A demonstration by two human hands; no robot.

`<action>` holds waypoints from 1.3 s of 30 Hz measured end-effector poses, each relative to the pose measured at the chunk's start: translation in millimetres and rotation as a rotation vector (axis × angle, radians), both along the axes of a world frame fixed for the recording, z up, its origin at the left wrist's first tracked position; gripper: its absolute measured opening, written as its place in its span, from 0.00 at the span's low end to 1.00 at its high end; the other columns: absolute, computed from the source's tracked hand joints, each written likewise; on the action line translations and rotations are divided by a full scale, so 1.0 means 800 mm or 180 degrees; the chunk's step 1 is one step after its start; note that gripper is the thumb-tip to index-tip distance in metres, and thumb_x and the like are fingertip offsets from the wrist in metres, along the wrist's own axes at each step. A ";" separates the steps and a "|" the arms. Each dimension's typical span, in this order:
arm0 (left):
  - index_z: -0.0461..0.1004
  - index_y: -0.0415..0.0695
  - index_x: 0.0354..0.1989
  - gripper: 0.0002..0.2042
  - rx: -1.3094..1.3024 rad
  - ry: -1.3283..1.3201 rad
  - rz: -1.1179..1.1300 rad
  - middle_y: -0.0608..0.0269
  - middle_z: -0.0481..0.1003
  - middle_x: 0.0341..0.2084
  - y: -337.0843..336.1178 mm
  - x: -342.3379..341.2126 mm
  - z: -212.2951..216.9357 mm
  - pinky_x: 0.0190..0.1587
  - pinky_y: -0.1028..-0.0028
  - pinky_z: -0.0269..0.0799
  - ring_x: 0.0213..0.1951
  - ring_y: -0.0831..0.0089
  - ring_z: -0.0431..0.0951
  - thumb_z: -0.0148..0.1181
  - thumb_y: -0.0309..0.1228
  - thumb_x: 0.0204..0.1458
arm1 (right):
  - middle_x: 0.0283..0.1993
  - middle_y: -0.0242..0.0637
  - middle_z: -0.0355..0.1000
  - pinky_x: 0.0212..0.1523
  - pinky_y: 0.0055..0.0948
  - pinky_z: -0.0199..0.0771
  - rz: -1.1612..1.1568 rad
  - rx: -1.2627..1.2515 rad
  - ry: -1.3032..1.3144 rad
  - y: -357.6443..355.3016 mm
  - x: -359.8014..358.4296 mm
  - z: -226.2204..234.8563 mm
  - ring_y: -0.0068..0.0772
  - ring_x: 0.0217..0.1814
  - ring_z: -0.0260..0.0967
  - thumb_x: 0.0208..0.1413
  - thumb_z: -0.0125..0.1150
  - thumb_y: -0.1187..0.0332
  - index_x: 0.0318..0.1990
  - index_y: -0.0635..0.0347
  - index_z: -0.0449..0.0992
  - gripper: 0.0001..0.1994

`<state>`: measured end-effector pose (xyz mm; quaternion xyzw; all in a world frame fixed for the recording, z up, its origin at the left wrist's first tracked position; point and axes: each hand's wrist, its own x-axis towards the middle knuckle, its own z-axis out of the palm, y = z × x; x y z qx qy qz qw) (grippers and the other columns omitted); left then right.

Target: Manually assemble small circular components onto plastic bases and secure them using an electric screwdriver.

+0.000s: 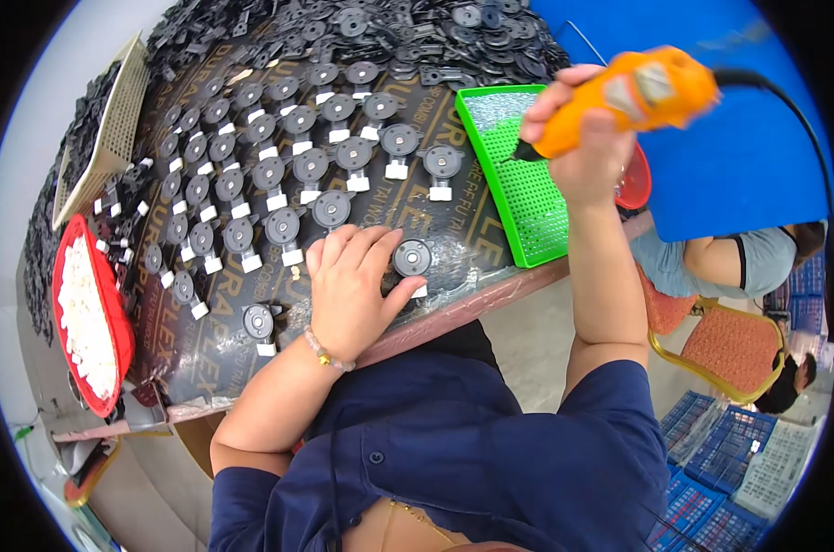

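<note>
On the dark printed worktop (454, 241), work is being carried out from the near edge, where it is seen bending toward the picture's rim. Most of its middle is being taken up by rows of round black discs with white clips (279, 175), laid out in slanting lines and apparently awaiting the same treatment; behind them a loose heap of black parts (371, 32) is being kept along the far edge. To the right, a green perforated tray (527, 198) of small screws is being kept within reach, with a red bowl partly hidden behind the raised forearm. At the left edge, a red tray of white clips (86, 317) and a beige slotted basket (114, 129) are being stored.

An orange corded electric screwdriver (633, 97) is being gripped firmly in the right hand (582, 152), held raised above the green tray with its dark tip pointing down toward the screws. One black disc assembly (411, 259) is being pinned flat near the front edge by the left hand (353, 290), its fingers spread loosely around it rather than closed.

Judged from the layout, only this nearest piece is being worked on, and whether any lined-up pieces are already fastened cannot be told.
</note>
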<state>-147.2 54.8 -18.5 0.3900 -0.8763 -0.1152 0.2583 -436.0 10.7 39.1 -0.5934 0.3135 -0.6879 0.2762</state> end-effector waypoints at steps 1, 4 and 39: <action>0.78 0.45 0.50 0.27 0.0027 0.0028 -0.0012 0.65 0.77 0.48 -0.001 0.000 -0.001 0.56 0.58 0.58 0.53 0.61 0.70 0.74 0.43 0.40 | 0.33 0.44 0.74 0.28 0.29 0.75 0.0133 -0.0110 -0.0057 0.008 0.006 0.008 0.33 0.26 0.72 0.60 0.60 0.41 0.52 0.63 0.67 0.31; 0.78 0.45 0.48 0.26 0.0019 0.0062 0.0042 0.65 0.77 0.47 -0.001 0.003 -0.003 0.55 0.59 0.59 0.52 0.61 0.70 0.74 0.42 0.40 | 0.33 0.45 0.74 0.27 0.30 0.76 0.0609 0.0053 -0.0270 0.033 0.054 0.021 0.33 0.25 0.72 0.56 0.58 0.34 0.51 0.62 0.65 0.36; 0.79 0.46 0.46 0.23 -0.0014 0.0206 -0.0063 0.65 0.78 0.42 0.000 0.003 -0.010 0.54 0.59 0.60 0.50 0.63 0.72 0.73 0.42 0.41 | 0.30 0.42 0.74 0.25 0.30 0.74 0.1238 0.0661 -0.0733 0.026 0.104 -0.007 0.32 0.24 0.71 0.52 0.62 0.33 0.53 0.62 0.65 0.39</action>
